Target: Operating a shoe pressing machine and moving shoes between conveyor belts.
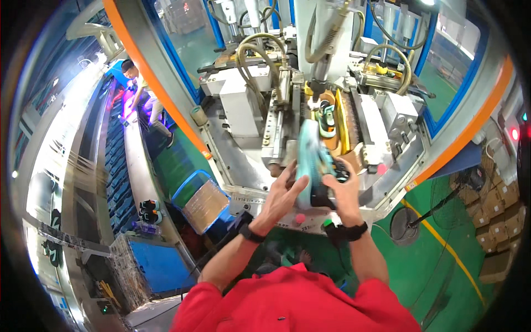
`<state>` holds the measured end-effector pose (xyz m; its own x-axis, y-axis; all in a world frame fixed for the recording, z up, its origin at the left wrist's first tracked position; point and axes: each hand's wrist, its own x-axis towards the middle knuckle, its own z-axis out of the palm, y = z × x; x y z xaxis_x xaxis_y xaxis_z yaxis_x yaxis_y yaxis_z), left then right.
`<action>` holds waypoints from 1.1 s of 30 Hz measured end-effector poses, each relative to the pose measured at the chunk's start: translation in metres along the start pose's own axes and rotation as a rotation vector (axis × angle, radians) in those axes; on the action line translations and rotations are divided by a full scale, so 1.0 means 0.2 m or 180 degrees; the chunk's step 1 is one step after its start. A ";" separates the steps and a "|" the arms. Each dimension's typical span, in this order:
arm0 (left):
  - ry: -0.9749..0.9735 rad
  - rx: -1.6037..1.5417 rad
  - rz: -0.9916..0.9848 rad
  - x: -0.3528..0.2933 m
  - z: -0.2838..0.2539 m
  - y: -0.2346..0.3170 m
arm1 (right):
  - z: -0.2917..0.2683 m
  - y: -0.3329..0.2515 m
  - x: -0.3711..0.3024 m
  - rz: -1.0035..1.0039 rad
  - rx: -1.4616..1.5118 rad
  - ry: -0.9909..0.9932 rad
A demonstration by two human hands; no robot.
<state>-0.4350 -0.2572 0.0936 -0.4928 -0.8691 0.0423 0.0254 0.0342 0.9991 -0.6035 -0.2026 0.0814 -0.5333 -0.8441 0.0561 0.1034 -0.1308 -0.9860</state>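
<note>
A light teal and black sports shoe (311,157) is held up in front of the machine, blurred by motion, its pale teal end pointing away from me. My right hand (347,195) grips its near, dark end from the right, thumb over the side. From the left my left hand (279,200) supports it, the thumb against its edge and the fingers partly hidden. Just beyond, a second teal and black shoe (327,120) sits in the machine's middle station, beside a yellow plate (344,124).
Metal clamp blocks and hoses flank the station, with a white housing (239,105) at left. A blue crate (202,202) stands left of the machine. Farther left runs a conveyor (130,149) with a person (145,94) beside it. A floor fan (406,224) and cardboard boxes (498,213) stand right.
</note>
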 end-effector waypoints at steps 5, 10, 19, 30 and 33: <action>0.0271 0.0749 -0.0390 0.77 0.07 -0.27 | -0.40 -0.09 0.07 -0.0198 -0.0198 0.0759; 0.0880 0.1535 0.0068 1.44 0.07 -0.68 | -0.64 -0.16 0.06 -0.0412 -0.0645 0.1485; 0.0570 0.2254 -0.0913 1.84 0.12 -0.76 | -0.73 -0.23 0.19 -0.0307 -0.1549 0.2142; -0.0156 -0.1937 -0.1950 0.57 -0.43 -0.13 | -0.06 -0.07 1.65 0.0222 -0.3662 0.0009; 0.0388 -0.1827 -0.1782 0.17 -0.68 -0.08 | 0.30 0.25 1.78 0.0438 -0.3909 -0.0055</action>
<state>-0.3335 -0.3546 0.0786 -0.4671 -0.7313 -0.4970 0.2617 -0.6513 0.7122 -0.7382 -0.5399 0.0614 -0.5682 -0.8202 -0.0670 -0.7037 0.5264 -0.4772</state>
